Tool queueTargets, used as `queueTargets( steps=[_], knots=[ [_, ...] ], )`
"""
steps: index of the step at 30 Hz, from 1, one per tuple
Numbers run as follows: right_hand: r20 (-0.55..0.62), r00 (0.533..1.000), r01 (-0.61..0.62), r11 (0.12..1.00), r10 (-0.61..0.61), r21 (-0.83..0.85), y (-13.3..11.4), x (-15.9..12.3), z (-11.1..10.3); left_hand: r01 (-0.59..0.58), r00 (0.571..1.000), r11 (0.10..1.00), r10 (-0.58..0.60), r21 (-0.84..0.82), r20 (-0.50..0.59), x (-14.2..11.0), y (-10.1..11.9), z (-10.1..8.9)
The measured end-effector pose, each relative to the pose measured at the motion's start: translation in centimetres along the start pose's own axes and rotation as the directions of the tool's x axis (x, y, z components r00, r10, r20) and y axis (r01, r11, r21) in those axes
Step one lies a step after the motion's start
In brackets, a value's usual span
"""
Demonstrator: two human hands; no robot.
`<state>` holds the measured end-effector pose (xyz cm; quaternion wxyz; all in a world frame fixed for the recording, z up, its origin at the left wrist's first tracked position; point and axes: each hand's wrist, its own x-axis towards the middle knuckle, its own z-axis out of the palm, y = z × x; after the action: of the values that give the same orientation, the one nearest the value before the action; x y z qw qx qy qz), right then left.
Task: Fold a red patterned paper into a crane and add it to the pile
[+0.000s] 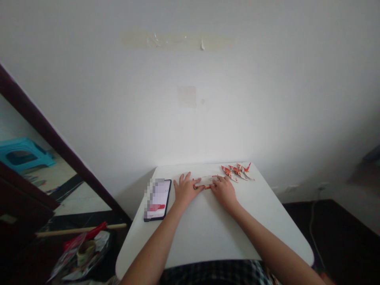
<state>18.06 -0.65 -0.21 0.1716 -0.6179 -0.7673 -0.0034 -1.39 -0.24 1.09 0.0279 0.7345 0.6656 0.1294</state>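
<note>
On a small white table (208,233) both my hands rest near its far edge. My left hand (185,190) lies flat with fingers spread, its thumb touching a small piece of red-and-white patterned paper (207,181). My right hand (223,190) presses its fingers down on the same paper from the right. The paper lies flat between the two hands. Several folded paper figures (237,171) in the same red-and-white pattern lie just beyond my right hand at the table's far right.
A black phone (158,199) lies face up left of my left hand. The white wall stands right behind the table. On the floor at left lie a stick, a tape roll (86,250) and plastic bags. A blue stool (23,155) shows in the mirror.
</note>
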Motion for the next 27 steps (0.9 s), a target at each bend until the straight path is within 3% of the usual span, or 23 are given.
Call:
queueTargets(
  steps=[12, 17, 27],
  knots=[
    [-0.056, 0.993, -0.094, 0.991, 0.100, 0.090, -0.3, -0.1, 0.1, 0.020, 1.000, 1.000, -0.020, -0.007, -0.016, 0.0, 0.0, 0.5],
    [-0.102, 0.984, -0.125, 0.971, 0.148, 0.204, 0.2, 0.1, 0.9, 0.049, 0.994, 0.998, -0.046, -0.026, 0.097, 0.7, -0.5, 0.3],
    [-0.093, 0.984, -0.117, 0.939, 0.155, 0.324, 2.2, 0.5, 2.3, -0.061, 0.964, 0.998, 0.060, -0.007, 0.260, 1.2, -1.8, -0.4]
  ],
)
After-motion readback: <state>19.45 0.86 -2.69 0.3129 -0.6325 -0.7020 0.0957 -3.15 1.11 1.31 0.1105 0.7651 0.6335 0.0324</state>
